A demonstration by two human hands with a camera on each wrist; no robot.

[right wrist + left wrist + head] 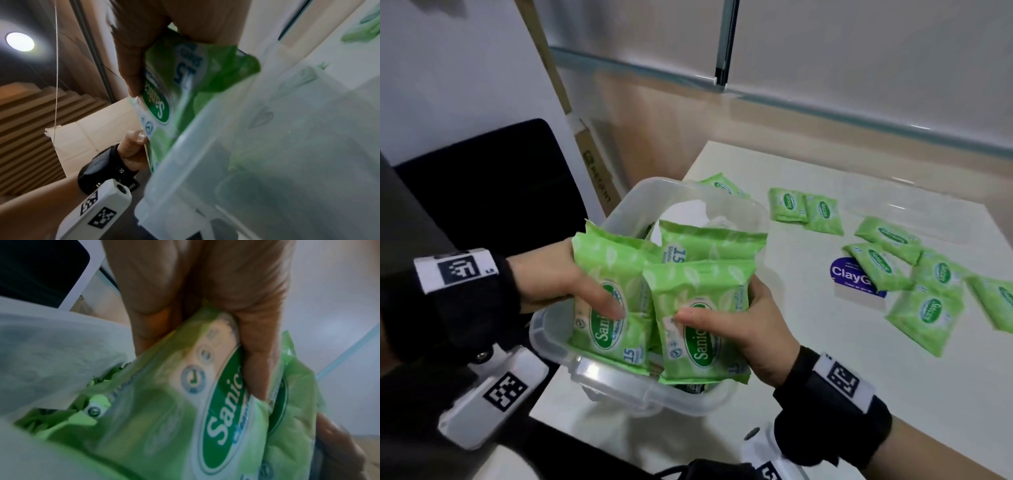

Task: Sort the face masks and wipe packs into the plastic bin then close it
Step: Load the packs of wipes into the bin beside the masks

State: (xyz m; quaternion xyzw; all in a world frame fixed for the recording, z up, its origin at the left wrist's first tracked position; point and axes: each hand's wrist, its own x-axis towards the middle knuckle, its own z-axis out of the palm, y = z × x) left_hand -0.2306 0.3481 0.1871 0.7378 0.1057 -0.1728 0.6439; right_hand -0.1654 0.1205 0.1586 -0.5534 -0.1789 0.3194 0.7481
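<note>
A clear plastic bin (753,209) stands at the table's near left corner, with no lid on it. My left hand (571,284) grips an upright green wipe pack (613,329) at the bin's left side, thumb across its front. My right hand (736,322) grips a second upright green wipe pack (705,294) beside it. A third pack (709,238) stands behind them in the bin. The left wrist view shows my thumb (252,363) on the left pack (164,426). In the right wrist view the right pack (185,78) sticks up over the bin wall (267,154). No face masks can be made out clearly.
Several more green wipe packs (924,308) lie scattered on the white table (859,394) to the right, one partly over a blue sticker (849,274). Two packs (804,209) lie further back. A dark chair (489,185) stands left of the table.
</note>
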